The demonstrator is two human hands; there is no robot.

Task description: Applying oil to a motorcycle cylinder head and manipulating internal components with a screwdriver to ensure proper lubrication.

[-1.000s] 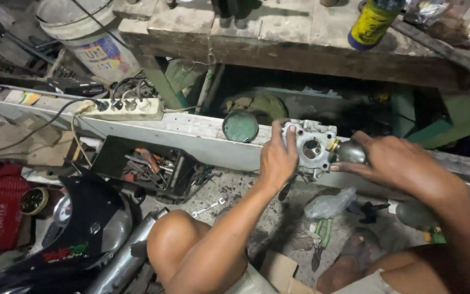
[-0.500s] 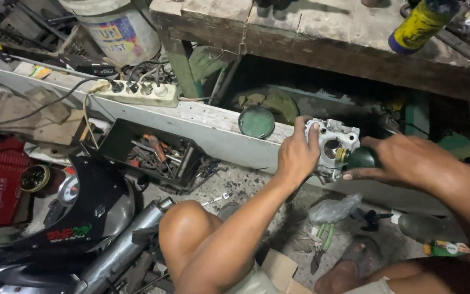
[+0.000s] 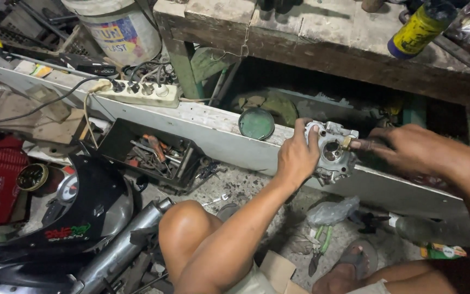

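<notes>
Carb body (image 3: 333, 155) sits on plank (image 3: 213, 130), between both hands' fingers: left hand (image 3: 296, 158) on its left side, right hand (image 3: 409, 148) to its right. Round lid (image 3: 256, 123) just left of left fingers. Tool tray (image 3: 148, 152) farther left, below plank; power strip (image 3: 137, 93) on plank beyond.

Head cam, looks down, close over hands, 1 view

bare plank (image 3: 202, 122) left of green lid (image 3: 256, 123), power strip (image 3: 137, 93) beyond, workbench (image 3: 322, 38) overhanging above
</notes>
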